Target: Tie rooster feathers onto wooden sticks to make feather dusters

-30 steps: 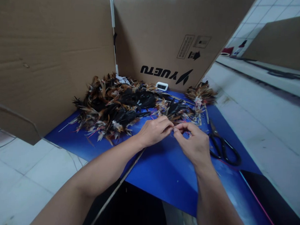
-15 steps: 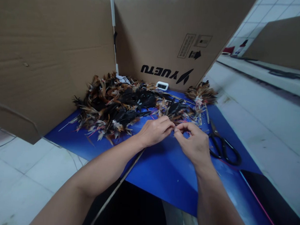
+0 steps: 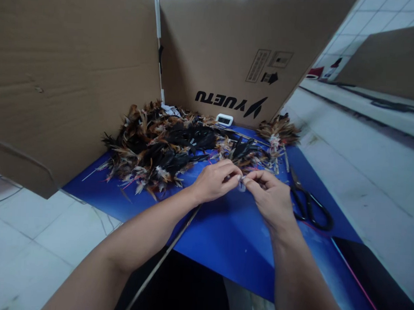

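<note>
My left hand (image 3: 213, 181) and my right hand (image 3: 271, 197) meet fingertip to fingertip over a blue mat (image 3: 224, 238). Both are pinched closed on something small and pale between them that I cannot name. A thin wooden stick (image 3: 161, 261) runs from under my left hand down toward me. Just beyond my hands lies a heap of black and brown feathers (image 3: 159, 148). A smaller feather bundle (image 3: 278, 130) lies at the mat's far right corner.
Black scissors (image 3: 307, 206) lie on the mat right of my right hand. Tall cardboard sheets (image 3: 73, 76) stand behind and to the left. A small white device (image 3: 224, 119) sits at the foot of the back cardboard. White floor tiles (image 3: 358, 152) surround the mat.
My hands have stayed pinched together, shifting only slightly; the right hand's fingers have moved a little lower and to the right. The view has tilted a little.
</note>
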Available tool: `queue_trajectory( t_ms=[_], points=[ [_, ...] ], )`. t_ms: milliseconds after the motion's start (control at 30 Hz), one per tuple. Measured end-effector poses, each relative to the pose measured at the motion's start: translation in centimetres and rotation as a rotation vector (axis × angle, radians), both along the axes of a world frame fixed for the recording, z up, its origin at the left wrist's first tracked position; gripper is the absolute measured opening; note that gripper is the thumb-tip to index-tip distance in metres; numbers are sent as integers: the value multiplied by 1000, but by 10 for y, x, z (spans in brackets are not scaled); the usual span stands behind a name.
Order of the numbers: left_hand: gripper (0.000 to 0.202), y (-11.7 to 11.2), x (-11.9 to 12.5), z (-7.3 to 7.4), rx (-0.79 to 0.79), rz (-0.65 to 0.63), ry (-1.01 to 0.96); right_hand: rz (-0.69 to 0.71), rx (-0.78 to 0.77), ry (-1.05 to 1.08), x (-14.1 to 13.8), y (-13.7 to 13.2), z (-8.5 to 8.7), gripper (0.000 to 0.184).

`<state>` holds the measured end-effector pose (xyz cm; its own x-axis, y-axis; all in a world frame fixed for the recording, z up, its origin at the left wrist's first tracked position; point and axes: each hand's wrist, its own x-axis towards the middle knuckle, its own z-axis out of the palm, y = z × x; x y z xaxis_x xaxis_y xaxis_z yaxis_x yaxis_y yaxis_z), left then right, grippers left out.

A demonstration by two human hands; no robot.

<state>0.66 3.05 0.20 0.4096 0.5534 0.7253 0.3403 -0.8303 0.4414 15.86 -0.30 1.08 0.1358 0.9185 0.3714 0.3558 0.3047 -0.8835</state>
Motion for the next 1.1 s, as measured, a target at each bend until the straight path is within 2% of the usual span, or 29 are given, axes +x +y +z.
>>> queue_trajectory(
  t_ms=[133,333,567,1100],
  points=[
    [16,1,0,1,-25,-29,-48,17,-27,83,-1,-2,2,7],
    [13,2,1,0,-41,-77,-77,36,-47,85,0,-2,3,8],
    [11,1,1,1,-66,-65,-75,34,-64,55,-1,-3,7,8],
    [6,2,1,-1,19,-45,-59,31,-95,120,-2,-3,7,5]
  ],
)
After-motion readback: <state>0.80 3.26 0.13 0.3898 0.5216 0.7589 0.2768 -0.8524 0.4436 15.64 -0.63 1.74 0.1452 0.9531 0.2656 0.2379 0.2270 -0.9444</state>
